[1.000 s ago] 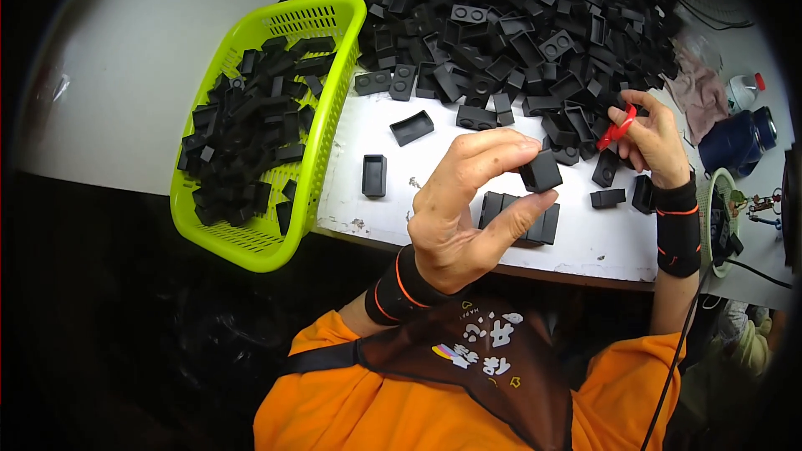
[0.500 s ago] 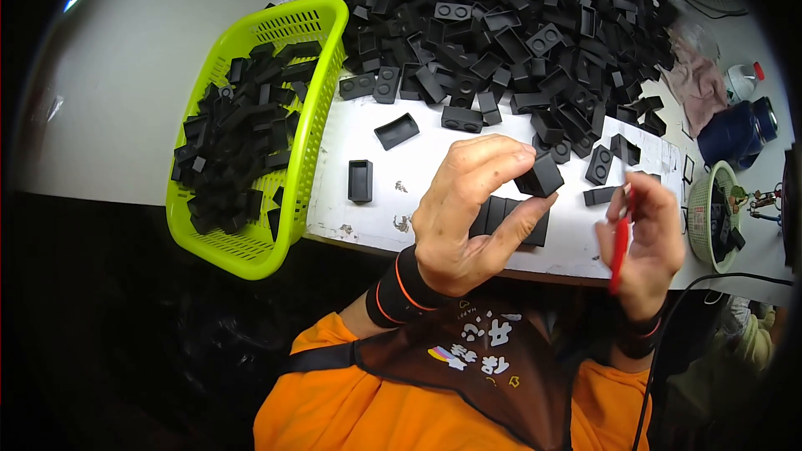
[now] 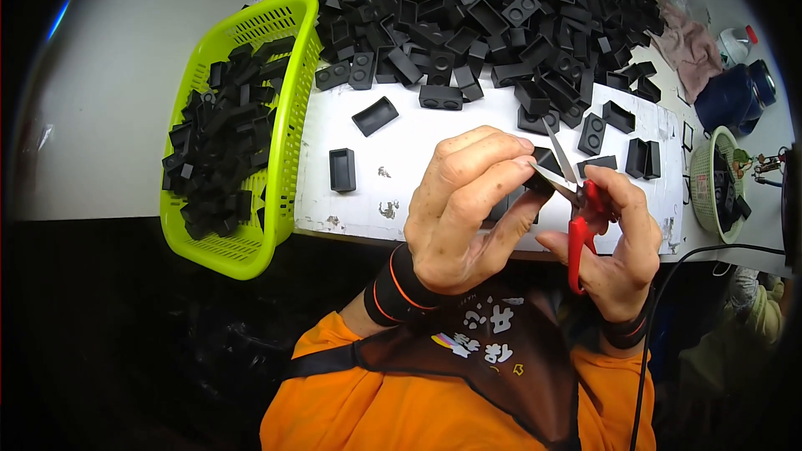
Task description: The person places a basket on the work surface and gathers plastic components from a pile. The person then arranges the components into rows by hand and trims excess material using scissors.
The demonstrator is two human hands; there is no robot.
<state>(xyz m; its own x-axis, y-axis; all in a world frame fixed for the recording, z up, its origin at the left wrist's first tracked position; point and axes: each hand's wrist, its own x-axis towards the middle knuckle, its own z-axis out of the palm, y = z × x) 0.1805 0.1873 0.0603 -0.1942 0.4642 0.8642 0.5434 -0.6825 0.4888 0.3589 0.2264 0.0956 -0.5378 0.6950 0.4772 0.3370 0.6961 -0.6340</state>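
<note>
My left hand (image 3: 468,209) pinches a small black plastic block (image 3: 547,158) between thumb and fingertips above the white board. My right hand (image 3: 625,257) is closed around red-handled scissors (image 3: 576,250). Their blades are spread, and one lies against or very close to the held block; exact contact cannot be told. More black blocks are partly hidden beneath my left hand. On the board (image 3: 401,150) lie several loose ones, among them an open-topped hollow block (image 3: 342,169) and a block with two round marks (image 3: 592,134).
A lime-green basket (image 3: 286,150) of black blocks stands on the left. Behind the board spreads a large heap of blocks (image 3: 468,25). To the right are a pink cloth (image 3: 689,50), a dark blue jar (image 3: 735,98), a pale basket (image 3: 706,192) and a black cable (image 3: 668,292).
The scissors have come leftward to the held block, and their blades now show spread. My left hand still holds the block, turned somewhat. The whole view has shifted slightly.
</note>
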